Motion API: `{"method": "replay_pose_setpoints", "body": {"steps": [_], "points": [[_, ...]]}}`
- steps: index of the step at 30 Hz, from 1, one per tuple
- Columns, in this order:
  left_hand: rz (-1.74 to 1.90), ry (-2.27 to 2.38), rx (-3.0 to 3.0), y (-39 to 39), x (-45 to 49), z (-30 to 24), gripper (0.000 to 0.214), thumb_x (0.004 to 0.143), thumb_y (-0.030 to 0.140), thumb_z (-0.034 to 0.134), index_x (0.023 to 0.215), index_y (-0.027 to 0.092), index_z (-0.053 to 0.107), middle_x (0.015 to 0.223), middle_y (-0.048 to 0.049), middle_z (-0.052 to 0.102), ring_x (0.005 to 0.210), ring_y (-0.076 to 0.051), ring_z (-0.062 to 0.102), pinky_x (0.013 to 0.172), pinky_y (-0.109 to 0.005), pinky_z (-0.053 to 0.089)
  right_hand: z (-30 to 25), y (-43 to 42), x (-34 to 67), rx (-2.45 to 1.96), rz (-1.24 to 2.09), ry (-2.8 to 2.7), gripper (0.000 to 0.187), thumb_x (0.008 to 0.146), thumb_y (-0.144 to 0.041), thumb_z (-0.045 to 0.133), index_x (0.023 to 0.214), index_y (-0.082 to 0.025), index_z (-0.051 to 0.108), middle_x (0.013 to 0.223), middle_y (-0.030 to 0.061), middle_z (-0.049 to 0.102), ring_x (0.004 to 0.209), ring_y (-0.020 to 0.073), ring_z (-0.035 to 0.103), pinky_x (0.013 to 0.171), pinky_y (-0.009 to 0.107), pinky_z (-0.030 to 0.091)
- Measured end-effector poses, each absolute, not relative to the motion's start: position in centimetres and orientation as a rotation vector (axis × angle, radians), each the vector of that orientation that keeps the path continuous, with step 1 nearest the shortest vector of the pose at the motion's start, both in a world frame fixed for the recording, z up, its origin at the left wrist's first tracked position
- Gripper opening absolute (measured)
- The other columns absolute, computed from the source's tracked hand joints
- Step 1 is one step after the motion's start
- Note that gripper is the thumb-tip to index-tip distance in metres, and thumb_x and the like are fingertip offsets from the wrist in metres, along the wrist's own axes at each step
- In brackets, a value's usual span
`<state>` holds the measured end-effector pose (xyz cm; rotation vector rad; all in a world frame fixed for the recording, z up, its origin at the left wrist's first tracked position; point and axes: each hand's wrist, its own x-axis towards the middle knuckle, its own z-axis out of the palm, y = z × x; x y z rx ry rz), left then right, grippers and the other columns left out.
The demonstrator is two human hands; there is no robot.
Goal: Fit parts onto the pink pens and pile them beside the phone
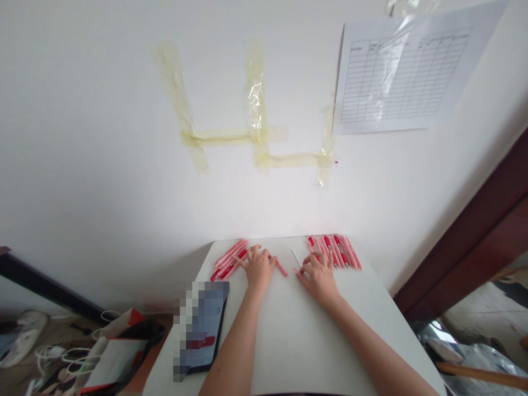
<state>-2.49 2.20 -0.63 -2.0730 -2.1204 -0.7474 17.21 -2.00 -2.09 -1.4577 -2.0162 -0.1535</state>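
Note:
My left hand (259, 267) rests on the white table (297, 335) with its fingers bent over a pink pen (281, 268) that pokes out to its right. A loose pile of red and pink pens (229, 258) lies just left of it. My right hand (318, 274) lies knuckles up, fingers curled, touching the near end of a neat row of red and pink pens (335, 251) by the wall. A thin white stick (296, 257) lies between the hands.
A phone (206, 324) lies on the table's left front edge. Bags and cables (103, 352) clutter the floor at left. The wall carries tape strips (256, 110) and a printed sheet (400, 77). A dark wooden door frame (474, 236) stands at right.

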Motion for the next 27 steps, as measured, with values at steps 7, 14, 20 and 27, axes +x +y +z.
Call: {"method": "replay_pose_setpoints", "body": {"steps": [7, 14, 20, 27], "points": [[-0.768, -2.164, -2.047, 1.5, -1.9, 0.3, 0.023, 0.083, 0.046, 0.064, 0.084, 0.023, 0.068, 0.13, -0.008, 0.055, 0.128, -0.032, 0.04, 0.109, -0.077, 0.005, -2.2, -2.0, 17.1, -1.467, -0.19, -2.004, 0.018, 0.087, -0.038, 0.064, 0.076, -0.025, 0.071, 0.098, 0.0039, 0.067, 0.117, 0.0291, 0.047, 0.116, 0.066, 0.006], [-0.772, -2.169, -2.179, 1.1, -1.9, 0.6, 0.016, 0.076, 0.043, 0.072, 0.082, 0.028, 0.072, 0.134, -0.0049, 0.054, 0.131, -0.033, 0.036, 0.108, -0.078, 0.003, -2.4, -1.7, 16.7, -1.485, -0.244, -2.018, 0.018, 0.088, -0.037, 0.063, 0.076, -0.026, 0.071, 0.099, 0.0035, 0.067, 0.117, 0.0277, 0.048, 0.116, 0.065, 0.008], [-0.822, -2.151, -2.204, 1.3, -2.0, 0.3, 0.014, 0.076, 0.041, 0.073, 0.085, 0.031, 0.073, 0.135, -0.0049, 0.054, 0.131, -0.034, 0.037, 0.106, -0.079, 0.007, -2.4, -1.8, 16.4, -1.469, -0.264, -2.002, 0.021, 0.091, -0.037, 0.061, 0.075, -0.026, 0.071, 0.098, 0.003, 0.067, 0.117, 0.0268, 0.047, 0.116, 0.064, 0.008], [-0.844, -1.992, -2.337, 0.7, -1.1, 0.4, 0.011, 0.072, 0.035, 0.078, 0.081, 0.03, 0.073, 0.137, -0.0022, 0.053, 0.133, -0.031, 0.038, 0.111, -0.075, 0.007, -2.1, -1.8, 17.2, -1.524, -0.294, -1.909, 0.024, 0.093, -0.039, 0.057, 0.078, -0.024, 0.07, 0.097, 0.0038, 0.067, 0.113, 0.0264, 0.048, 0.114, 0.061, 0.014]]}}
